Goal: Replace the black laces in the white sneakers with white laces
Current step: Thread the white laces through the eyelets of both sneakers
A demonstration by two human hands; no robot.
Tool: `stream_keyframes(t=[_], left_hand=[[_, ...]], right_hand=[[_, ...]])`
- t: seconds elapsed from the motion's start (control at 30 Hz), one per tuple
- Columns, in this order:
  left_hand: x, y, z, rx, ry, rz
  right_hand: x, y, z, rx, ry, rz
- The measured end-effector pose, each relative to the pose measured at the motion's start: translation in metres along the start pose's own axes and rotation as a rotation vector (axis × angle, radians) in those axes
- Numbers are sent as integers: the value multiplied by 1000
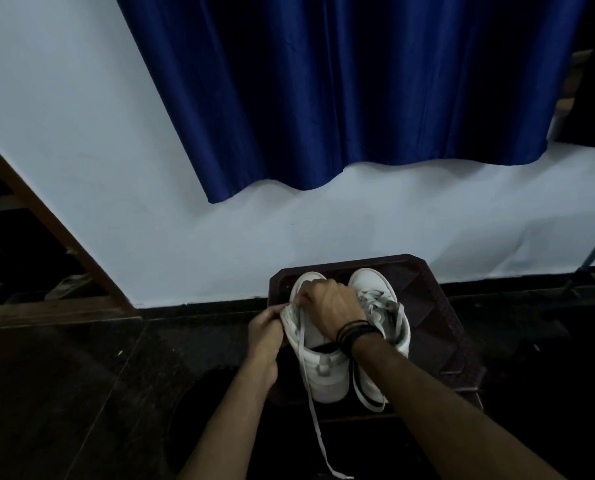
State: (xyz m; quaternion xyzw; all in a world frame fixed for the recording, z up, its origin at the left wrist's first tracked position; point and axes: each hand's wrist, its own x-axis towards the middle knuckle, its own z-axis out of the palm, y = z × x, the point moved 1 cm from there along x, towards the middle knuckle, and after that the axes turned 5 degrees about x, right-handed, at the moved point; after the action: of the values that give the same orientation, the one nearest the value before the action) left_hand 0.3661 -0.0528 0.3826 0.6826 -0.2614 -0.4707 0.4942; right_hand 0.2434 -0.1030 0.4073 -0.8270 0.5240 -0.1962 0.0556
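**Both hands on the left-hand sneaker, white lace trailing down**

I see two white sneakers standing side by side, toes pointing up the frame, on a dark brown stool (438, 306) in the lower middle of the frame. The sneaker on the left (318, 368) is the one being worked on; the sneaker on the right (367, 282) sits just beside it, touching or nearly so, with pale laces bunched across its tongue.

My left hand (265, 329) grips the left edge of the near sneaker, fingers curled round its side by the eyelets. My right hand (327, 303) lies over the top of the same shoe, knuckles up and fingers curled down at the lacing; it seems to be pinching the white lace (311, 407), though the fingertips are hidden and the light is poor, so I cannot be sure. Dark bands (356, 332) circle the right wrist.

The white lace runs from under the right hand, down along the shoe's left side and off the stool towards the bottom edge of the frame.

Behind, a blue curtain (341, 91) hangs across the upper middle over a pale wall (81, 133). The floor (81, 393) is dark.
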Motion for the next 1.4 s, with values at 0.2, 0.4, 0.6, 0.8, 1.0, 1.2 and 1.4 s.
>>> stream_keyframes(t=[0.2, 0.4, 0.6, 0.8, 1.0, 1.2, 1.4], left_hand=[[2, 14, 2, 112, -21, 116], [0, 24, -9, -84, 17, 24], [-7, 55, -71, -377, 87, 52], [2, 56, -141, -411, 364, 12], [-4, 21, -143, 786, 503, 128], [-13, 16, -45, 743, -35, 434], [-19, 15, -15, 783, -112, 454]], right_hand=[[1, 3, 0, 37, 36, -25], [-1, 5, -7, 73, 93, -12], [5, 9, -10, 119, -59, 71], [17, 9, -35, 81, -332, 76], [9, 6, -30, 91, -290, 63], [1, 13, -18, 319, -228, 137], [1, 21, -10, 421, -228, 159]])
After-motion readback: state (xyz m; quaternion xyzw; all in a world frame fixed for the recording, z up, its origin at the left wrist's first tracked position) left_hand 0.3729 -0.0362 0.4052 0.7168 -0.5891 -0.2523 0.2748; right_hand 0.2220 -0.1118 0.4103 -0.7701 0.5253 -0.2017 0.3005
